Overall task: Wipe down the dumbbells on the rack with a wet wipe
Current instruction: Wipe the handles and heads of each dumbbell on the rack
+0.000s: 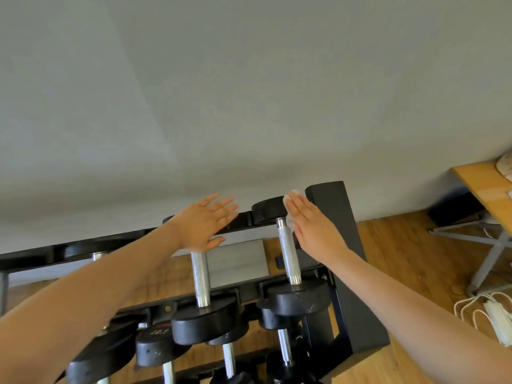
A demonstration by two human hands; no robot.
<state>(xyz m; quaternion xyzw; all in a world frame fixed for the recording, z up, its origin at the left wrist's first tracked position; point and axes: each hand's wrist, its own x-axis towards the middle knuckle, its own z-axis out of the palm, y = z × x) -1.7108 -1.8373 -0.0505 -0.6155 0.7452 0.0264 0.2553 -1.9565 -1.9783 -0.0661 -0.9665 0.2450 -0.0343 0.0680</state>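
Note:
Black dumbbells with knurled steel handles lie across a black rack (327, 206). The rightmost top dumbbell (288, 253) has its far head by the wall. My right hand (313, 225) is flat with straight fingers and presses a white wet wipe (289, 200) against the right side of that far head. Only the wipe's edges show past my fingers and palm. My left hand (205, 220) is spread flat over the far end of the neighbouring dumbbell (201, 275) and hides its far head. Whether it touches it is unclear.
More dumbbells (155, 345) sit on the lower tier, one marked 22.5. A grey wall stands right behind the rack. To the right are a wooden desk (482, 187) on grey metal legs and a white power strip (496, 317) with cables on the wooden floor.

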